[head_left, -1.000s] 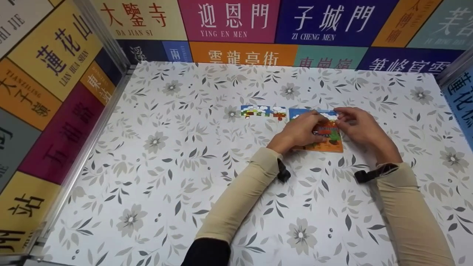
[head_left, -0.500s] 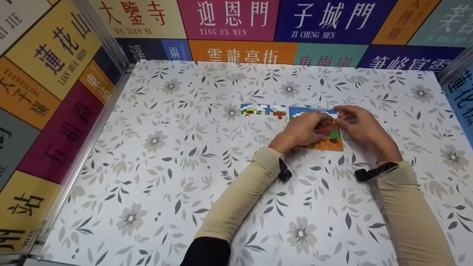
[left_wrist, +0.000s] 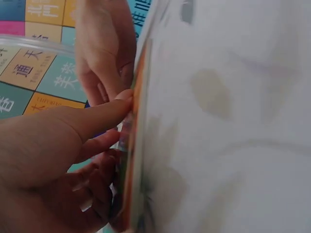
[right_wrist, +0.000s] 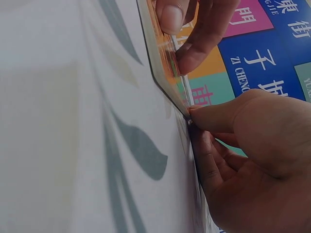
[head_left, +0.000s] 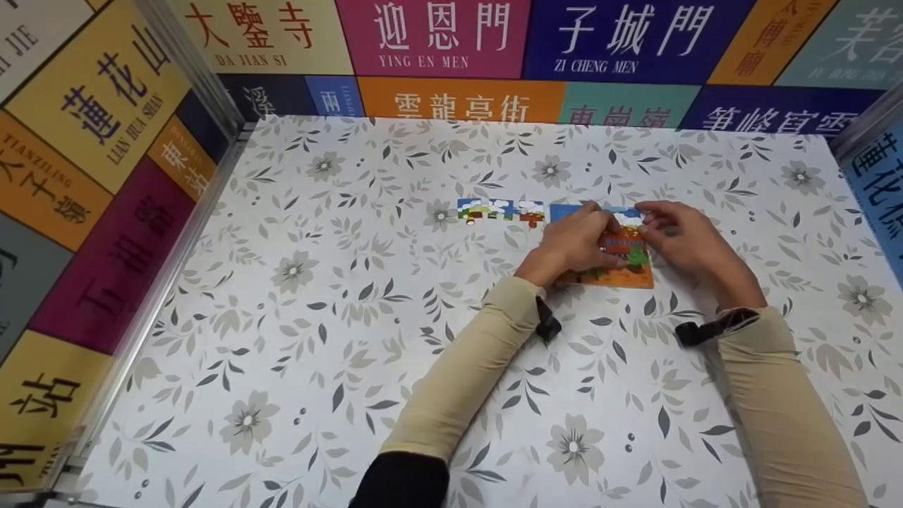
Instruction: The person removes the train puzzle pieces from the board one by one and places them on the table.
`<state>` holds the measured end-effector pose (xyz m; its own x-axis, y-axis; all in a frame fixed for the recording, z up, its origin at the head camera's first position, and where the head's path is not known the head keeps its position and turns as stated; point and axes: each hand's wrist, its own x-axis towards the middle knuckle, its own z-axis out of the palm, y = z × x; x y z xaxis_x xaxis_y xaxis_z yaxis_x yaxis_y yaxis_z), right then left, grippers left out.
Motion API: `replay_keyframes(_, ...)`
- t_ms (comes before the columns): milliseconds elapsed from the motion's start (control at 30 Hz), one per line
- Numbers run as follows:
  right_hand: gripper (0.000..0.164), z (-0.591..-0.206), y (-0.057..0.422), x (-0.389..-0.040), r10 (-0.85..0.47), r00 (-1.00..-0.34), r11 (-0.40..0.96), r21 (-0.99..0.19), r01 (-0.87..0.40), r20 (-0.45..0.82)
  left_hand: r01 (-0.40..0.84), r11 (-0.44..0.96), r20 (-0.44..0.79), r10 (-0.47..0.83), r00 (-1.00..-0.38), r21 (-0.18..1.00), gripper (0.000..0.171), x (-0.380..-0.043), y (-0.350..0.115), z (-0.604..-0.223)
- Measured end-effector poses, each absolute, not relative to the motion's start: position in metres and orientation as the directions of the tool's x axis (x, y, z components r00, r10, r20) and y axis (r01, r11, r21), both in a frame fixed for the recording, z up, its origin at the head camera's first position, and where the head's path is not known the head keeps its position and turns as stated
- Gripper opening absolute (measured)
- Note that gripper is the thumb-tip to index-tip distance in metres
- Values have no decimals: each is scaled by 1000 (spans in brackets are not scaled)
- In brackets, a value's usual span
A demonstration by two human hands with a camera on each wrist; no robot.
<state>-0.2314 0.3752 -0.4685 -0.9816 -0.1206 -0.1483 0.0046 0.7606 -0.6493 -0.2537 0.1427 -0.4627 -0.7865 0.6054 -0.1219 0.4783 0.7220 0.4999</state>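
Note:
A nearly square jigsaw puzzle [head_left: 621, 275] with blue sky, white clouds, a red vehicle and orange ground lies flat on the patterned table. Across its left and middle part rests my left hand [head_left: 575, 240], thumb and fingertips touching the picture. The left wrist view shows that thumb [left_wrist: 109, 114] stretched out onto the puzzle's face, the other fingers loosely bent. At the upper right corner, my right hand [head_left: 681, 233] grips the edge between thumb and bent index finger. Up close, its thumb tip [right_wrist: 201, 114] meets the puzzle's rim. What lies beneath the left palm is hidden.
Several loose jigsaw pieces [head_left: 487, 209] with clouds and green lie left of the puzzle. Close to it is another piece [head_left: 530, 212] with red parts. Panels with Chinese place names [head_left: 434, 35] stand along the back and sides of the floral table [head_left: 296, 339].
The left hand shifts slightly on the puzzle, its fingers drawing back and uncovering more of the red vehicle. The right hand stays at the corner, and the loose pieces keep their places.

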Motion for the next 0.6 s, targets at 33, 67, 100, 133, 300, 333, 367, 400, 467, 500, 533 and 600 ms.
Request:
replay_keyframes(33,52,-468,376,-231,-122,-982,762,-647,2,-147,463,729,-138,598,-790,504,55,-255,144,-461)
replay_keyframes(67,52,-467,377,-232,-123,-981,764,-646,1,-148,452,736,-153,591,-792,504,55,-256,145,-460)
replay_keyframes(100,53,-466,377,-232,-122,-981,760,-650,7,-153,446,740,-164,589,-791,503,55,-257,146,-458)
replay_keyframes(133,53,-466,376,-232,-121,-980,755,-655,13,-160,435,746,-178,583,-793,504,55,-257,146,-457)
replay_keyframes(300,55,-465,376,-233,-112,-978,747,-663,35,-178,404,760,-223,569,-791,508,54,-256,149,-451)
replay_keyframes(333,55,-466,376,-233,-111,-977,747,-664,37,-180,397,765,-233,566,-791,507,54,-256,151,-449)
replay_keyframes(367,55,-466,376,-233,-112,-977,745,-666,38,-181,390,770,-243,561,-792,505,54,-256,152,-448)
replay_keyframes(400,55,-466,377,-234,-113,-977,745,-666,38,-183,382,774,-253,556,-792,504,54,-256,153,-447)
replay_keyframes(467,55,-467,377,-234,-115,-975,742,-669,41,-188,373,783,-268,548,-792,499,54,-256,154,-446)
replay_keyframes(500,55,-467,376,-234,-115,-975,742,-669,44,-191,369,785,-272,545,-793,497,54,-255,155,-446)
replay_keyframes(533,55,-468,376,-235,-114,-975,743,-668,45,-193,368,786,-273,544,-793,498,54,-256,155,-446)
replay_keyframes(600,55,-468,376,-235,-114,-974,745,-665,45,-194,368,784,-271,545,-793,501,54,-255,156,-446)
